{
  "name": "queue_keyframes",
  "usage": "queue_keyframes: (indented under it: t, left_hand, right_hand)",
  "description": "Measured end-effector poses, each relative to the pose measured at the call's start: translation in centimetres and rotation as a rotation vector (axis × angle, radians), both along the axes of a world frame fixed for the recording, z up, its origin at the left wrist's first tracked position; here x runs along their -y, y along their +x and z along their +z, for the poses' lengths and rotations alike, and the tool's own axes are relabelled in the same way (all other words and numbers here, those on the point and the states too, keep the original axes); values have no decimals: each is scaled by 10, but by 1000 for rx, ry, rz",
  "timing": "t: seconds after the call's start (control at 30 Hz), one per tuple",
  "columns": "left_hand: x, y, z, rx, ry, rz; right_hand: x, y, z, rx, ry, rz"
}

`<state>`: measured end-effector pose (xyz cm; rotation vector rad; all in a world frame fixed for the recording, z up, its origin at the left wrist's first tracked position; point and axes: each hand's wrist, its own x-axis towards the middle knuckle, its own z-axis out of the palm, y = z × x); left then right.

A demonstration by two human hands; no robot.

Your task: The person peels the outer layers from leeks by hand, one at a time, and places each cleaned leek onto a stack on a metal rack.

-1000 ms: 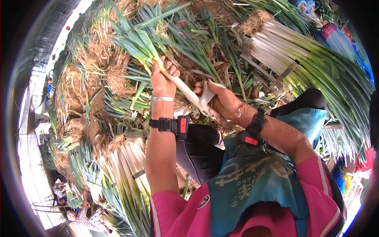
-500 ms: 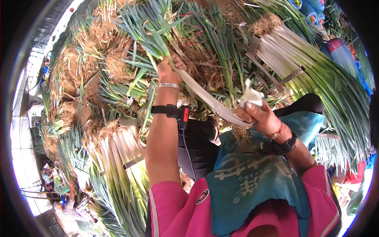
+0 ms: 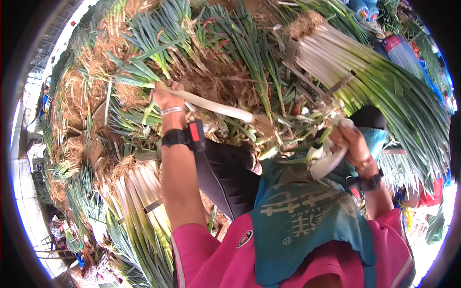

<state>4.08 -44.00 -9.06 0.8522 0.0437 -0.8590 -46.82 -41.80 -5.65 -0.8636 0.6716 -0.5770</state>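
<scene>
Pale lettering [image 3: 298, 211] marks the teal apron [image 3: 331, 235] — a round emblem [image 3: 245, 239], the pink shirt [image 3: 218, 259].

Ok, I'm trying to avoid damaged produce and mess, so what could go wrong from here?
The left hand grips the leek near its green leaves, with no second hand on the white stem, so a knock might bend or snap it. The right hand holds curved, pale peelings over the teal apron; some could slip and drop onto it.

Pink shirt [image 3: 223, 245], white stripes [image 3: 177, 261]; teal apron [image 3: 312, 247]; black wrist straps [image 3: 174, 138].
</scene>
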Motion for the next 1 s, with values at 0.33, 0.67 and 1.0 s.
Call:
queue_keyframes:
  t: [0.33, 0.67, 1.0]
  left_hand:
    - [-18, -70, 38, 323, -208, -71]
    - [14, -111, 46, 678, -214, -230]
    - [21, -136, 46, 1176, -71, -156]
  right_hand:
    - [33, 87, -13, -1208, -1149, 835]
    - [69, 224, 130, -280, -1353, -111]
    - [85, 249, 130, -195, -1449, -214]
